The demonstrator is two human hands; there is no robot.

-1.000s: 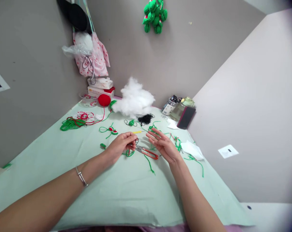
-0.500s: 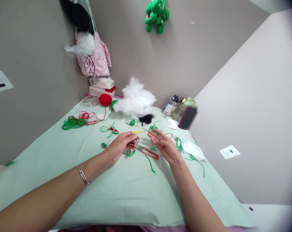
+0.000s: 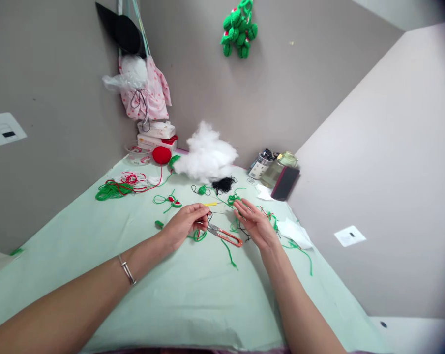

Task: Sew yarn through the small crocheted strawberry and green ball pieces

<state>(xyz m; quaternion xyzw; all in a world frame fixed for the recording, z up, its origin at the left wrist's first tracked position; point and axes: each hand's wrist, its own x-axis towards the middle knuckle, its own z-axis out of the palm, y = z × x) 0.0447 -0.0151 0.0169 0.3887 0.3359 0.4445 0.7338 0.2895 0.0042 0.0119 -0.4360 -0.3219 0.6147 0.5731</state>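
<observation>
1. Your left hand (image 3: 185, 223) pinches black thread (image 3: 210, 218); what looks like a needle (image 3: 218, 213) points toward three o'clock.
2. Your right hand (image 3: 257, 225), at three o'clock, is spread, gripping nothing visible.
3. The green crocheted cluster (image 3: 239, 33), hanging at twelve o'clock, looks finished.
4. On the worktop (image 3: 178, 305), the red-and-green crocheted piece (image 3: 176, 203) at eleven o'clock, trailing loose yarn, seems unfinished.

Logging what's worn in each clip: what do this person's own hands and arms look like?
The left hand and right hand are both bare, without gloves. No sleeve shows on either forearm. A slim, silver-coloured bangle circles the left one near the wrist; nothing worn shows on the right.
</observation>
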